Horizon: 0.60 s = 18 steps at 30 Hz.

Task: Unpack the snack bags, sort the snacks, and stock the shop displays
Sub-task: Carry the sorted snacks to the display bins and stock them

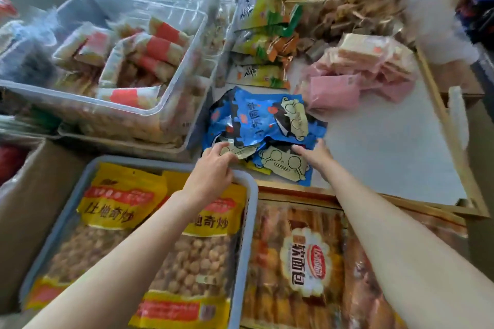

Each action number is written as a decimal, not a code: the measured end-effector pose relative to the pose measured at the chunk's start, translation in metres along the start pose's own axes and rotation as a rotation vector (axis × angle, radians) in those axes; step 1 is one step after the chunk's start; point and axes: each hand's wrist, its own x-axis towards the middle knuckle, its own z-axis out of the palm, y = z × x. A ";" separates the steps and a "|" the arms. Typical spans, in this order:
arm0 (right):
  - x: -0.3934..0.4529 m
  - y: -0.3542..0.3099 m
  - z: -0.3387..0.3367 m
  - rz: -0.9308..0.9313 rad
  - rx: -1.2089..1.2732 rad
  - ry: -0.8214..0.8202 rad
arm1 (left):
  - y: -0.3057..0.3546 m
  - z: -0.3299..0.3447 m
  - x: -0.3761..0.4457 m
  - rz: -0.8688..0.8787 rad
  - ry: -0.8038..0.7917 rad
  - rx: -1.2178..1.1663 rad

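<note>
Both hands are on the pile of blue snack packs (263, 128). The left hand (213, 165) has curled fingers pinching the near edge of one pack. The right hand (315, 153) lies flatter, fingers mostly straight, pressing the pile from the right — I can't see a real hold there. The pile sits on the white display tray (387, 147), between the clear bin (112, 61) and the pink packs (355, 75). I'd scoop from both sides and keep the slippery packs squeezed together — they could slide apart.
</note>
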 end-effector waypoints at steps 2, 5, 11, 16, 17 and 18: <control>0.016 -0.008 0.010 0.034 0.119 0.061 | 0.001 0.006 0.008 0.013 -0.014 0.000; 0.025 -0.020 0.015 0.093 0.471 0.206 | 0.004 0.014 0.017 0.007 -0.056 -0.016; 0.023 -0.040 0.018 0.180 0.772 0.148 | 0.014 0.014 0.030 -0.010 -0.049 -0.067; 0.000 -0.075 -0.024 -0.150 0.783 0.216 | 0.017 0.000 0.040 0.013 0.081 -0.129; -0.006 -0.083 -0.039 -0.249 0.751 0.189 | 0.018 -0.004 0.042 0.000 0.121 -0.161; -0.014 -0.091 -0.054 -0.315 0.743 0.142 | 0.020 -0.009 0.044 -0.015 0.157 -0.194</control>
